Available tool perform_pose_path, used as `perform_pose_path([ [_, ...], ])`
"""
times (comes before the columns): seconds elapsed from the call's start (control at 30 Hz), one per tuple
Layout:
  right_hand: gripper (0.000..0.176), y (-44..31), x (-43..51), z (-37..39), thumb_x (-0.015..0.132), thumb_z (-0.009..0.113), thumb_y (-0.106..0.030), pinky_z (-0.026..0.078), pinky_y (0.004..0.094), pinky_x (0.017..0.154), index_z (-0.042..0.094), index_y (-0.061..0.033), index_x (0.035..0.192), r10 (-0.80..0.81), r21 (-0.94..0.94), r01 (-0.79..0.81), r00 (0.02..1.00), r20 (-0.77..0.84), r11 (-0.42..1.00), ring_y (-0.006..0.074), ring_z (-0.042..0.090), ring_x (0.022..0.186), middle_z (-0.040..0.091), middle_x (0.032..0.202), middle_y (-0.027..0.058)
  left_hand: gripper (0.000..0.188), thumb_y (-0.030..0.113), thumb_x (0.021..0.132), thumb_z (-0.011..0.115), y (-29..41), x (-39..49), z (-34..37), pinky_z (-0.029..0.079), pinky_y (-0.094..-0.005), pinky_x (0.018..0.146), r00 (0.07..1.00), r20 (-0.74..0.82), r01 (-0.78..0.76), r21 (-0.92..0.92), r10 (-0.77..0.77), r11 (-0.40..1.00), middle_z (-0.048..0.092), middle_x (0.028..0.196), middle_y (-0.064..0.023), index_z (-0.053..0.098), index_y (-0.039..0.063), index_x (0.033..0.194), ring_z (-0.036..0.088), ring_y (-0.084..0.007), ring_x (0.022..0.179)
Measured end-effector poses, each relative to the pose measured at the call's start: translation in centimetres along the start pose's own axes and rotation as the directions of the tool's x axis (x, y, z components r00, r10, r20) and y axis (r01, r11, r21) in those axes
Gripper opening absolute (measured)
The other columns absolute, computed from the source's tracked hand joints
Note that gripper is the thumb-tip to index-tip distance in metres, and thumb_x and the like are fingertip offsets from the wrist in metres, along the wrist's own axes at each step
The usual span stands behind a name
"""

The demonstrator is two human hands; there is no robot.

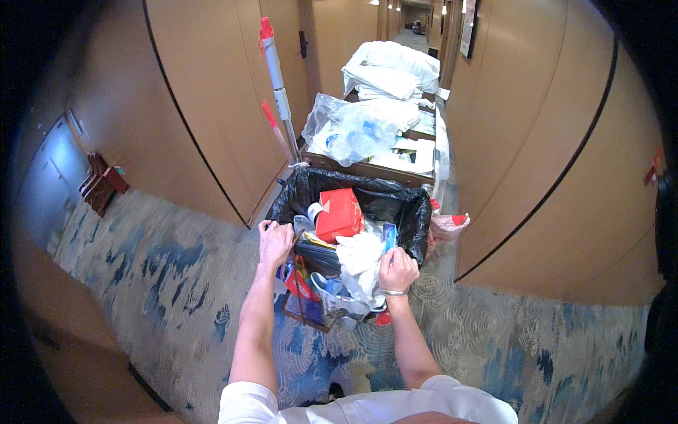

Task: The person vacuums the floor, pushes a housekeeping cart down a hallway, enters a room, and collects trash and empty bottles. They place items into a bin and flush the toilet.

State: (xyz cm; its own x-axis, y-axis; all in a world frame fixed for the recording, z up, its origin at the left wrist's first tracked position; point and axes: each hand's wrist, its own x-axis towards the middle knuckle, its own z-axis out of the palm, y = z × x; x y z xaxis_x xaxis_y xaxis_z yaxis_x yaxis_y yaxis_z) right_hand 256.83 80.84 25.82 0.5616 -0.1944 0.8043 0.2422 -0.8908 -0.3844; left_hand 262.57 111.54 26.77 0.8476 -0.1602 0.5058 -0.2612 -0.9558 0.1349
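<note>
A cart stands before me, with a black trash bag lining the bin at its near end. My left hand is closed on the bag's rim at the left. Near the bin's right front, my right hand grips a small blue packet, its lower end hidden by the fingers. Inside the bag lie a red box and a white cup lying on its side. Crumpled white tissue or plastic spills over the front rim, beside my right hand. Below it hangs a clear plastic bag holding rubbish.
On the cart lie folded white linens and a clear bag of plastic bottles. Long-handled poles rise at its left. A pink-red bag hangs at its right. Wood-panelled walls flank the patterned carpet; brown furniture stands far left.
</note>
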Motion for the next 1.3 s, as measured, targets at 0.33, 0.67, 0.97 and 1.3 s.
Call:
perform_pose_path([
  [0.33,0.016,0.9,-0.2,0.1,0.084,0.06,-0.013,0.04,0.0422,0.053,0.054,-0.0088,0.071,-0.026,-0.042,0.024,0.999,-0.045,0.999,0.0306,0.056,0.055,0.055,0.06,0.0097,0.037,0.021,0.098,0.041,-0.3,-0.3,1.3,0.035,-0.0471,0.095,0.985,-0.14,-0.098,0.044,0.104,0.994,0.065,0.073,-0.013,0.062,0.005,0.072,0.06,-0.0269,0.08],
  [0.67,0.021,0.1,-0.5,0.5,0.087,0.056,-0.017,0.04,0.0448,0.054,0.051,-0.0081,0.068,-0.004,-0.146,0.002,1.0,-0.019,0.989,0.0344,0.056,0.056,0.056,0.06,0.0142,0.041,0.023,0.098,0.039,-1.1,-0.3,1.5,0.034,-0.0453,0.096,0.994,-0.11,-0.006,-0.149,-0.01,0.989,0.066,0.072,-0.0103,0.063,0.006,0.069,0.06,-0.0246,0.077],
  [0.97,0.023,0.8,-1.0,1.0,0.087,0.056,-0.014,0.039,0.0443,0.053,0.048,-0.0065,0.066,-0.045,-0.106,0.038,0.997,-0.063,0.994,0.0346,0.055,0.056,0.054,0.06,0.0143,0.042,0.026,0.095,0.045,-1.0,-0.3,2.4,0.035,-0.0463,0.096,0.992,-0.106,0.042,-0.174,-0.061,0.984,0.067,0.071,-0.0133,0.067,0.004,0.067,0.063,-0.0266,0.079],
  [1.3,0.022,0.6,-1.2,0.9,0.087,0.055,-0.014,0.038,0.0479,0.055,0.049,-0.0066,0.067,0.034,-0.184,-0.032,0.999,0.005,0.982,0.0381,0.052,0.058,0.054,0.064,0.0165,0.023,0.021,0.09,0.055,-2.4,-0.6,0.8,0.036,-0.0474,0.097,0.992,-0.091,-0.116,-0.362,0.089,0.925,0.064,0.075,-0.0098,0.063,0.007,0.074,0.06,-0.0267,0.08],
])
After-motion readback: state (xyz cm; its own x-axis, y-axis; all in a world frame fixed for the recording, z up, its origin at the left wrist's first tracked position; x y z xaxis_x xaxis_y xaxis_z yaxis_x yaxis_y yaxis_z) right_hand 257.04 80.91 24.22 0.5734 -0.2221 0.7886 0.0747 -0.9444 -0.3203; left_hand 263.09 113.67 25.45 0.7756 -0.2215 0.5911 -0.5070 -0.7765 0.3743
